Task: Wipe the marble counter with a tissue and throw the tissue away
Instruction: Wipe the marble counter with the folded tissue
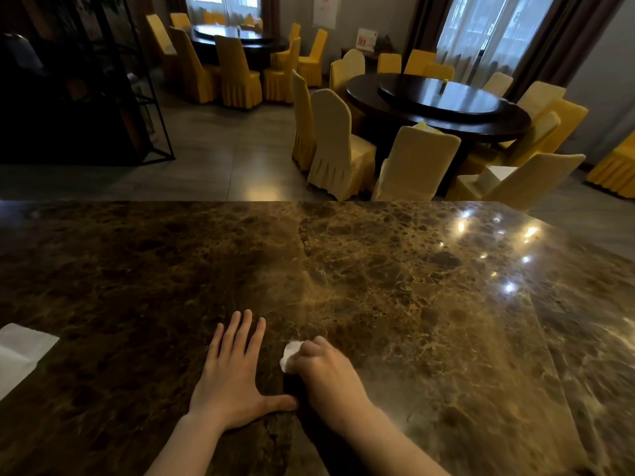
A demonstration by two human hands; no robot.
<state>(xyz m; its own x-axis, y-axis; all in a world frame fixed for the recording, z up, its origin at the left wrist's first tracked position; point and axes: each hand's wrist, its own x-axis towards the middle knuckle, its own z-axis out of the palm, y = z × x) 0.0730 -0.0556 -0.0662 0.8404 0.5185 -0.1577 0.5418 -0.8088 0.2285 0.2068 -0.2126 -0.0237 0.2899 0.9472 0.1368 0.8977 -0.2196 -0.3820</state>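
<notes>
At the far left edge of the marble worktop lies a flat, folded white napkin, well apart from both hands. Next comes the left hand, pressed palm-down on the stone with its fingers spread and holding nothing, the thumb reaching toward the right wrist. Just beside it, the right hand is curled over a crumpled white tissue, its grip closed on the wad and holding it down on the worktop; only the tissue's left end shows past the knuckles. The tissue looks very light, soft and easily torn, so it likely wants a bunched hold in the fingertips, as here, with even, moderate pressure rather than hard scrubbing. The polished stone seems slick, so the wad should glide. No bin is in view. Beyond the worktop stand round dining tables with yellow-covered chairs.
</notes>
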